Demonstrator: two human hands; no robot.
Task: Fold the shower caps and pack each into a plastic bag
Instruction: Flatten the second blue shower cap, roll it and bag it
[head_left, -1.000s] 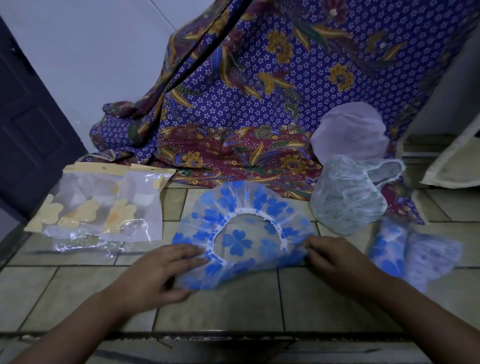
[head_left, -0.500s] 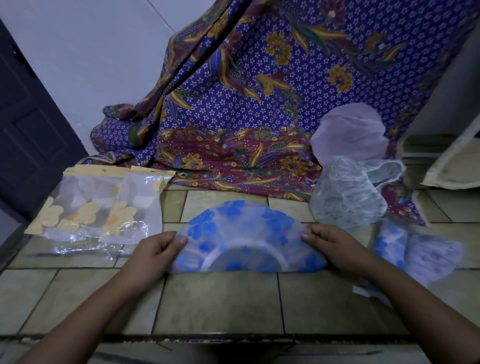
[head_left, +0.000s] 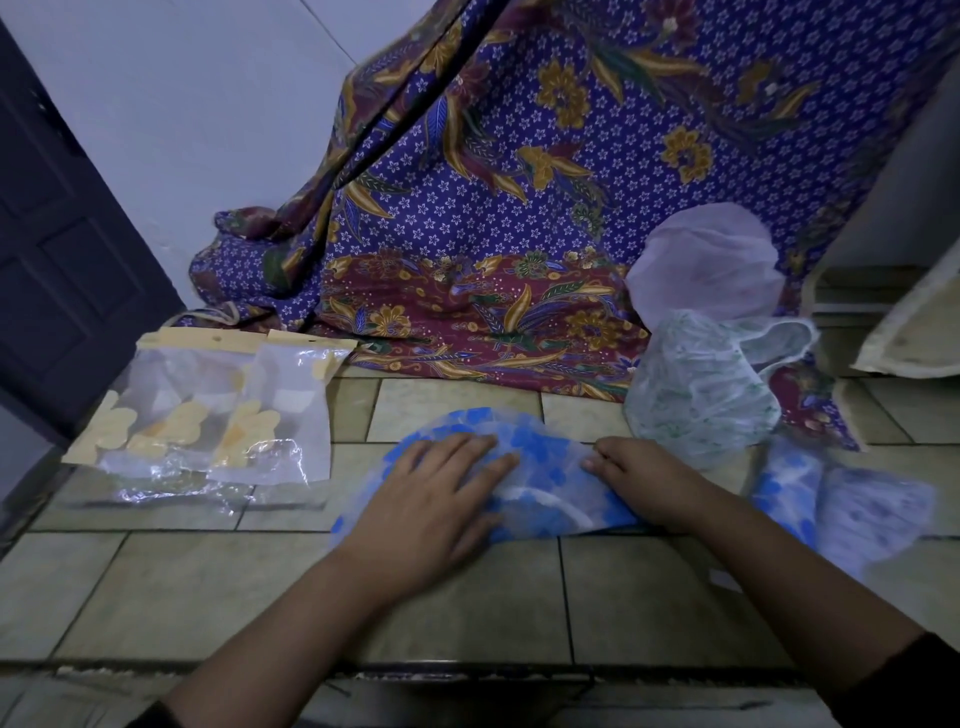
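Under the left hand's (head_left: 423, 506) fingers (head_left: 470, 457) lies the shower cap (head_left: 550, 462).

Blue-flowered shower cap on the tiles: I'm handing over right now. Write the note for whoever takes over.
Left hand: flat, fingers straight, pressing the blue-flowered cap.
Right hand: fingers curled on that cap's right end.
Done: the cap lies folded in half on the tiled floor.
Plastic bags lie to the left; two seem already filled with something yellow-flowered.
Left to do: finish folding and bag this cap. Then do the green-patterned cap, the white cap behind it, and two more caps at far right.
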